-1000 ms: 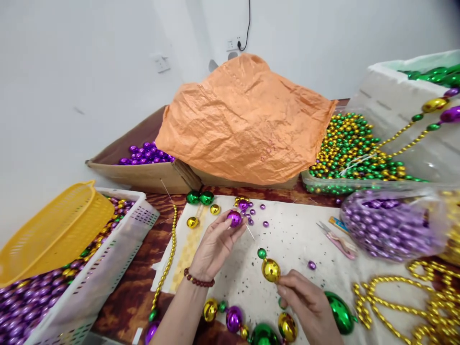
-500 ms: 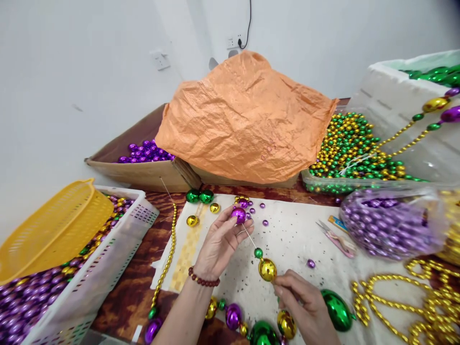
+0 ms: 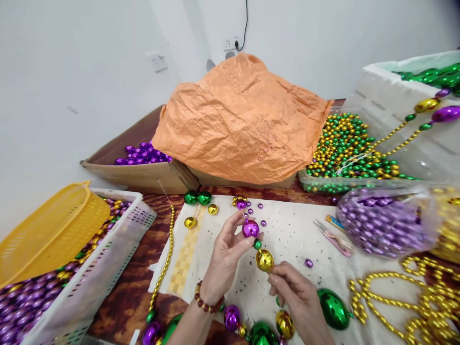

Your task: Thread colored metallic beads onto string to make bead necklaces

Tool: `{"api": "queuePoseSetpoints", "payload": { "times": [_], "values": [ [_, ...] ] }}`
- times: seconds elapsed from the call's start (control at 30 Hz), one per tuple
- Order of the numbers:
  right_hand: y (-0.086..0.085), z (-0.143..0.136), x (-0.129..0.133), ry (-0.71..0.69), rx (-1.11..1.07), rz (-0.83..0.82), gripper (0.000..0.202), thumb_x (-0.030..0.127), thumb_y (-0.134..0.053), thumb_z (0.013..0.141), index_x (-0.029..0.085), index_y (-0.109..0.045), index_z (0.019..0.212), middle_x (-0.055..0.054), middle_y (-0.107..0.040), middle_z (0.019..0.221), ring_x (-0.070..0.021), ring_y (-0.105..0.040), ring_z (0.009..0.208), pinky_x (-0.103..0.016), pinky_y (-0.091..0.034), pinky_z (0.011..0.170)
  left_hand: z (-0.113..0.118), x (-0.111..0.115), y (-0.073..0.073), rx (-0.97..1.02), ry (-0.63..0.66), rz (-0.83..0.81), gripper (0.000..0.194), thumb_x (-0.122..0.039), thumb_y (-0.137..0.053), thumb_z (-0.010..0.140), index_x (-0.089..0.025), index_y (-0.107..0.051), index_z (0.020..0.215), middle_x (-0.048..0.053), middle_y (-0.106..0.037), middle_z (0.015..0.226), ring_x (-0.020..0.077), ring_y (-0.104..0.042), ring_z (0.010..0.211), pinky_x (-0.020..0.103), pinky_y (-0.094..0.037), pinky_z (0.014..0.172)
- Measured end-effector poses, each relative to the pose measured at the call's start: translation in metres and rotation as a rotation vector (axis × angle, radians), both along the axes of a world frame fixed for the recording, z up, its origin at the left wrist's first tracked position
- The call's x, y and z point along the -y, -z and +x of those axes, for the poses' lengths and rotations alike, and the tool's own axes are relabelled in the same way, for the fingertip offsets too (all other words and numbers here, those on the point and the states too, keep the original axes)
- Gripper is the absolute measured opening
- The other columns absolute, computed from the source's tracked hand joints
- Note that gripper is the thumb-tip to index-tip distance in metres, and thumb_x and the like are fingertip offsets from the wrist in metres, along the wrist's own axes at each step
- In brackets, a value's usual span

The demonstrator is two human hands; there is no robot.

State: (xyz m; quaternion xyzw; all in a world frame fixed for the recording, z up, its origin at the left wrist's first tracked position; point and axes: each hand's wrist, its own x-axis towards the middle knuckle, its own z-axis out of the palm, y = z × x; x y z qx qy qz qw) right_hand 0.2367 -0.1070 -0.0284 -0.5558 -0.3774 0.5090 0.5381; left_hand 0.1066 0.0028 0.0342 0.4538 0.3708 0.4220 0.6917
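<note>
1. Beads, shiny, round and purple (image 3: pixel 143 152), lie in an open brown cardboard box (image 3: pixel 140 177); a crumpled orange woven sack (image 3: pixel 244 124) overhangs its right side.
2. White perforated plastic crate (image 3: pixel 117 258), left: mixed purple, gold and green beads (image 3: pixel 32 306), partly hidden by a tilted yellow plastic basket (image 3: pixel 53 235).
3. Clear plastic tub (image 3: pixel 362 183), right: small gold and green beads (image 3: pixel 341 143). Clear plastic bag (image 3: pixel 429 215) before it: pearly purple beads (image 3: pixel 377 230).
4. Left hand (image 3: pixel 225 258): thumb and fingers closed around a large shiny purple bead (image 3: pixel 250 228), just beside the small green bead ending a metallic bead strand (image 3: pixel 265 260).
5. Right hand (image 3: pixel 296 294): fingertips pinched on that strand, just below its large gold bead.
6. Pink-handled scissors (image 3: pixel 339 242) lie on white cloth (image 3: pixel 291 225); the left forearm hides some beads.
</note>
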Motion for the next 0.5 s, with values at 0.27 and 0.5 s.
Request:
{"api": "queuePoseSetpoints", "payload": {
  "times": [0.27, 0.5],
  "values": [
    [0.008, 0.007, 0.006, 0.021, -0.151, -0.146, 0.033, 0.048, -0.061, 0.084, 0.015, -0.066, 0.084, -0.004, -0.064, 0.066, -0.0122, -0.049, 0.053, -0.024, -0.041, 0.051, 0.005, 0.008, 0.01, -0.084, 0.047, 0.015, 0.061, -0.025, -0.071, 0.078, -0.031, -0.048, 0.134, 0.007, -0.055, 0.13, 0.0243, -0.059, 0.108, 0.037, -0.047, 0.094],
    [0.012, 0.027, 0.007, 0.073, -0.167, -0.118, 0.032, 0.048, -0.058, 0.086, 0.017, -0.059, 0.083, -0.001, -0.06, 0.061, -0.011, -0.045, 0.054, -0.022, -0.034, 0.052, 0.007, -0.022, 0.024, -0.282, 0.045, 0.252, 0.039, -0.037, -0.051, 0.091, -0.026, -0.056, 0.128, 0.011, -0.061, 0.124, 0.0268, -0.057, 0.112, 0.041, -0.042, 0.097]
  ]
}}
